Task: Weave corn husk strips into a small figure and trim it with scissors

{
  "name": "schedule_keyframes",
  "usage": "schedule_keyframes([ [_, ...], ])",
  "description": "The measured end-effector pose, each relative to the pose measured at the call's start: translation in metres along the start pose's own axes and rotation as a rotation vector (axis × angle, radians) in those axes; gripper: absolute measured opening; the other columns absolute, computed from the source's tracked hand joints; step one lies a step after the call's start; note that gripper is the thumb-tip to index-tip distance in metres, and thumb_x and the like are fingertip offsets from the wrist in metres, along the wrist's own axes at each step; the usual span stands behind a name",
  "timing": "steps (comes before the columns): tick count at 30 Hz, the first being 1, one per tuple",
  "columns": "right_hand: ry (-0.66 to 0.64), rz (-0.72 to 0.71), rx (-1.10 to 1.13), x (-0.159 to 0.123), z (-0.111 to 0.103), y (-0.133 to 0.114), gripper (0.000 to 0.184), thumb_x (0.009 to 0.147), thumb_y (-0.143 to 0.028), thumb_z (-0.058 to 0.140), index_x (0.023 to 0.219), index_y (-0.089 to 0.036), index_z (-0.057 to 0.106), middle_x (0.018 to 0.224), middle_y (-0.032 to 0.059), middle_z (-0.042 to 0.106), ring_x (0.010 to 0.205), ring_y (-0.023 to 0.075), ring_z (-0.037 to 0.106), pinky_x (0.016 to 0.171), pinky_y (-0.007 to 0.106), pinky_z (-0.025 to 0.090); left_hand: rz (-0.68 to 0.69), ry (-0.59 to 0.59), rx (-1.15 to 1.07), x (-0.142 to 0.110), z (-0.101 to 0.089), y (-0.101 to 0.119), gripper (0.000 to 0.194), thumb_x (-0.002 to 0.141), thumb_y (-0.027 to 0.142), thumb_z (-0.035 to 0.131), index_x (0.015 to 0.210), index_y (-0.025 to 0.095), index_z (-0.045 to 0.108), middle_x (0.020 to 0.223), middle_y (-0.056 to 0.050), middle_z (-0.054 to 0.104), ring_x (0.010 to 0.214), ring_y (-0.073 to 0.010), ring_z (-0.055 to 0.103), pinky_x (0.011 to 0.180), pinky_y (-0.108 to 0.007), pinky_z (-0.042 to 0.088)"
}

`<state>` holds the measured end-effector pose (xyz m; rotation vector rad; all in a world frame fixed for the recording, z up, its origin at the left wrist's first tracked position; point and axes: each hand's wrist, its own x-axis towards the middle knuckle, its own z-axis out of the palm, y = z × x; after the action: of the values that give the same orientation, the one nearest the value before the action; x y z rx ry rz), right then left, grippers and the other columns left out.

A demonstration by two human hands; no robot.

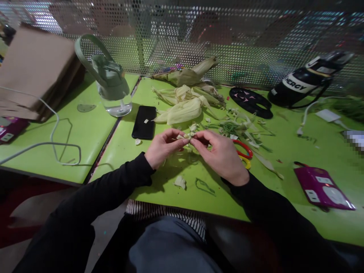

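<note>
My left hand [162, 148] and my right hand [220, 154] meet over the green table, thumbs and fingertips pinched together. Between them is a small pale cluster of corn husk [191, 132], partly covered by the fingers. Just beyond lie dried corn husks [183, 110] in a loose pile. Beside my right hand, scissors show their red and yellow handles [247, 148], the rest hidden by the hand and scraps. Green stringy scraps [230, 128] are spread behind it. A torn husk bit [180, 182] lies on the near side.
A black phone [144, 123] and a clear-and-green water bottle [109, 79] stand left of the husks. Brown paper bags [36, 64] are far left. To the right are a black palette-shaped object [250, 102], a black flask [297, 85] and a purple power strip [321, 185]. Perforated metal screen [170, 38] behind.
</note>
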<state>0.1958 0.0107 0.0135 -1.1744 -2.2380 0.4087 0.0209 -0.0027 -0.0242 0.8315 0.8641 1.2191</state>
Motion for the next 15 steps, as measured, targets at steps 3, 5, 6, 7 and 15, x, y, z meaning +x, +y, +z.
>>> schedule_keyframes([
  [3,-0.032,-0.012,-0.022,0.002,0.003,0.003,0.014,0.093,-0.026,0.057,0.086,-0.017,0.064,0.082,0.0063,0.069,0.073,0.0182,0.061,0.068,0.031,0.044,-0.052,0.01,0.018,0.0,0.0,-0.001,0.02,0.073,0.016,0.08,0.083,0.014,0.062,0.072,0.004,0.064,0.059,-0.0044,0.056,0.065,-0.022,0.05],
  [5,-0.039,0.007,0.013,0.006,0.005,0.006,0.014,0.092,-0.027,0.057,0.086,-0.017,0.064,0.083,0.0065,0.069,0.075,0.0185,0.061,0.069,0.031,0.044,-0.104,0.038,0.014,0.001,0.002,0.0,0.018,0.076,0.012,0.077,0.083,0.014,0.061,0.071,0.005,0.063,0.057,-0.0038,0.056,0.063,-0.021,0.05],
  [6,-0.043,0.033,0.06,0.008,0.007,0.008,0.014,0.092,-0.029,0.058,0.089,-0.017,0.065,0.085,0.0066,0.07,0.076,0.0185,0.062,0.069,0.031,0.045,-0.128,0.058,0.0,0.003,0.003,0.0,0.016,0.078,0.011,0.075,0.084,0.015,0.061,0.07,0.005,0.064,0.057,-0.0041,0.057,0.063,-0.02,0.05],
  [7,-0.052,0.069,0.124,0.01,0.008,0.011,0.016,0.091,-0.032,0.06,0.093,-0.017,0.066,0.088,0.0065,0.071,0.076,0.0182,0.062,0.069,0.031,0.045,-0.149,0.08,-0.02,0.004,0.004,0.001,0.015,0.08,0.01,0.073,0.084,0.015,0.06,0.07,0.005,0.064,0.058,-0.0047,0.059,0.064,-0.021,0.051],
  [15,-0.168,0.332,0.563,0.021,0.01,0.033,0.026,0.075,-0.039,0.076,0.087,-0.016,0.072,0.07,-0.0011,0.063,0.063,0.0122,0.051,0.063,0.029,0.038,-0.228,0.116,-0.025,0.014,0.002,0.006,0.014,0.08,0.018,0.077,0.081,0.013,0.063,0.07,0.002,0.068,0.064,-0.0101,0.067,0.069,-0.026,0.056],
])
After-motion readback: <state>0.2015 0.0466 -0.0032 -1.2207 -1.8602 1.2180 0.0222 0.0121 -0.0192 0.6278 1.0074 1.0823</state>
